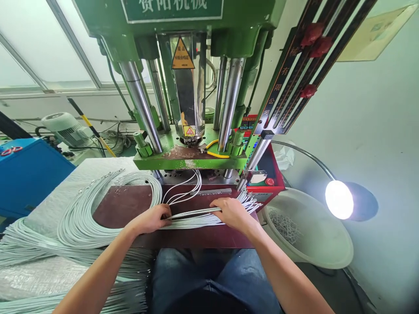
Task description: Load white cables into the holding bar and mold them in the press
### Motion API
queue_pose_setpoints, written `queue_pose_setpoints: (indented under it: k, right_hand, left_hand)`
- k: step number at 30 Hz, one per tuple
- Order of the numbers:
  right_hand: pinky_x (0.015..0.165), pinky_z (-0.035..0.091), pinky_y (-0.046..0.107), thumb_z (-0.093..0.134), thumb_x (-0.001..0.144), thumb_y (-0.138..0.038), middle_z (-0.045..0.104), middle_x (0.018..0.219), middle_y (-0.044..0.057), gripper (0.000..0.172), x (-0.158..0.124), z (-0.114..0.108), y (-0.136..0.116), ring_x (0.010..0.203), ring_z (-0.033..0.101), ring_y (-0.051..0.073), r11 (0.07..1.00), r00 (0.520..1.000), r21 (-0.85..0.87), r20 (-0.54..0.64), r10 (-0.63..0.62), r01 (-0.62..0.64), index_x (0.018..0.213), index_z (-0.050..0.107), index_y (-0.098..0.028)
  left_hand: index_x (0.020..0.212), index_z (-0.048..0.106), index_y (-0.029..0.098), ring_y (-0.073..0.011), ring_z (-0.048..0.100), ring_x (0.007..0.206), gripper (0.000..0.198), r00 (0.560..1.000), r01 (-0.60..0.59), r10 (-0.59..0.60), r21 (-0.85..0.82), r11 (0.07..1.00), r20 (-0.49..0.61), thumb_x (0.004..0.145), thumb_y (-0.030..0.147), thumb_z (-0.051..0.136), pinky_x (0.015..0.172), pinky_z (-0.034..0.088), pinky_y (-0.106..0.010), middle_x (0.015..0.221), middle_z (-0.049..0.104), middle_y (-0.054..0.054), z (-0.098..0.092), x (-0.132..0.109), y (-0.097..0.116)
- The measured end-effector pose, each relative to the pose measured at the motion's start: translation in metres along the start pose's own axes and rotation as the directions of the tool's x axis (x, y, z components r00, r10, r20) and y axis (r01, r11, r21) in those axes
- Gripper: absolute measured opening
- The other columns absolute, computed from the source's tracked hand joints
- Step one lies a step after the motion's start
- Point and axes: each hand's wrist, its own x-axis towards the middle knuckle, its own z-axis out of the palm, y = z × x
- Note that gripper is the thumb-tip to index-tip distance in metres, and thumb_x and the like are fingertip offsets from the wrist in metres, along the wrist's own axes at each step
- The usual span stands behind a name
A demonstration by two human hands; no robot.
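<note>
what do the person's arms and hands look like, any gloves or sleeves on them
Both arms are bare from the bottom of the picture up to the wrist, with no sleeve showing. The left hand and the right hand wear no gloves. No watch, ring, bracelet or tape shows on either wrist or on the fingers. Below the arms the person wears blue denim jeans.

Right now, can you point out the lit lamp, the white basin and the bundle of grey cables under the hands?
Lamp [339,199], head view, on its glowing face.
White basin [322,244], head view, on its bare inner wall.
Grey cables [196,220], head view, on the straight bundle between the two hands.
</note>
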Motion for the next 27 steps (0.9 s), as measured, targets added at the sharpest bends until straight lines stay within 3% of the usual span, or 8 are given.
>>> queue_pose_setpoints:
  k: [8,12,16,19,21,25,27]
  right_hand:
    - [0.073,0.048,0.030,0.055,0.090,-0.037,0.074,0.099,0.008,0.025,-0.001,0.009,-0.006,0.091,0.069,0.025,0.996,0.999,-0.089,0.051,-0.006,0.010,0.096,0.074,-0.022]
    - [0.071,0.047,0.030,0.057,0.088,-0.035,0.074,0.093,0.010,0.022,0.001,0.016,-0.005,0.088,0.069,0.026,0.992,0.996,-0.124,0.093,-0.007,0.019,0.088,0.074,-0.020]
    - [0.076,0.046,0.029,0.055,0.090,-0.034,0.072,0.100,0.009,0.024,0.004,0.019,-0.006,0.092,0.067,0.024,0.995,0.993,-0.101,0.120,-0.009,0.021,0.098,0.073,-0.021]
    - [0.075,0.045,0.029,0.051,0.093,-0.034,0.071,0.097,0.008,0.026,0.005,0.020,-0.007,0.090,0.066,0.023,0.997,0.987,-0.076,0.159,-0.020,0.032,0.095,0.073,-0.020]
    - [0.077,0.044,0.029,0.050,0.094,-0.031,0.069,0.094,0.008,0.025,0.005,0.017,-0.009,0.089,0.065,0.022,0.996,0.990,-0.065,0.127,-0.053,0.062,0.089,0.071,-0.018]
    - [0.089,0.042,0.032,0.052,0.094,-0.023,0.067,0.102,0.009,0.019,0.001,0.004,-0.022,0.100,0.060,0.022,0.984,0.982,-0.013,-0.071,-0.176,0.176,0.086,0.068,-0.016]
    - [0.086,0.041,0.032,0.050,0.095,-0.022,0.068,0.101,0.008,0.019,-0.004,-0.006,-0.034,0.098,0.061,0.021,0.980,0.974,0.005,-0.108,-0.198,0.200,0.090,0.067,-0.016]
  left_hand:
    - [0.071,0.063,0.021,-0.0191,0.061,0.077,0.019,1.000,0.002,-0.003,0.009,1.000,0.021,0.075,0.038,0.056,0.070,0.045,-0.027,0.077,0.067,0.000,-0.007,-0.001,0.000]
    - [0.072,0.063,0.021,-0.0191,0.060,0.076,0.019,1.000,0.029,-0.029,0.006,1.000,-0.001,0.075,0.039,0.057,0.069,0.044,-0.027,0.076,0.067,0.000,-0.002,0.000,-0.004]
    - [0.072,0.063,0.021,-0.0194,0.059,0.076,0.021,0.999,0.035,-0.035,-0.006,0.999,-0.021,0.075,0.041,0.058,0.068,0.043,-0.027,0.076,0.067,-0.001,0.001,0.000,-0.008]
    - [0.073,0.063,0.021,-0.0194,0.059,0.077,0.023,0.999,0.025,-0.026,-0.017,1.000,-0.038,0.076,0.042,0.057,0.068,0.043,-0.027,0.077,0.067,-0.001,0.000,-0.002,-0.010]
    - [0.074,0.064,0.021,-0.0192,0.058,0.076,0.022,0.998,0.019,-0.020,-0.024,1.000,-0.054,0.077,0.041,0.056,0.067,0.043,-0.027,0.077,0.067,-0.001,0.001,-0.003,-0.011]
    - [0.080,0.065,0.021,-0.0190,0.057,0.075,0.021,0.995,0.003,-0.006,-0.031,1.000,-0.096,0.073,0.040,0.061,0.068,0.042,-0.027,0.079,0.066,-0.001,0.007,-0.003,-0.009]
    - [0.078,0.064,0.020,-0.0187,0.056,0.074,0.025,0.993,-0.013,0.010,-0.028,1.000,-0.118,0.072,0.044,0.063,0.068,0.041,-0.028,0.078,0.064,-0.001,0.012,-0.001,-0.005]
